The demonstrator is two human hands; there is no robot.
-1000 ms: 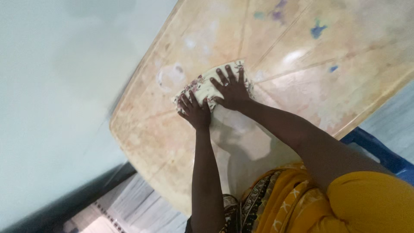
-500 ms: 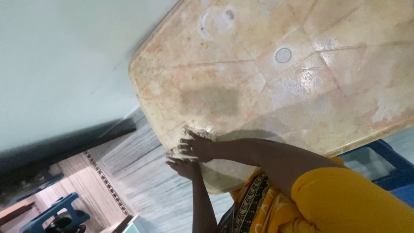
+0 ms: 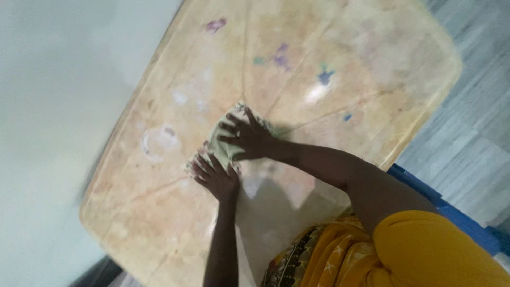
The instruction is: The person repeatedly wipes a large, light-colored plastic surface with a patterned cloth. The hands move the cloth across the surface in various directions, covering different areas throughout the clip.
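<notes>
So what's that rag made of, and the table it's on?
The rag looks like soft woven cloth, pale with a small dark pattern: it lies limp and flattened under both hands. The table looks like hard moulded plastic, beige and glossy: light glints off it, its corners are rounded, and stains sit on top. It could be a laminate instead.

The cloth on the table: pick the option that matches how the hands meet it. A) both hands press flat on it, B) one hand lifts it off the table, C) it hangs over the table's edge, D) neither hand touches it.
A: the left hand and the right hand both lie spread on the pale cloth, which sits flat on the stained tan table, well inside its edges.
</notes>
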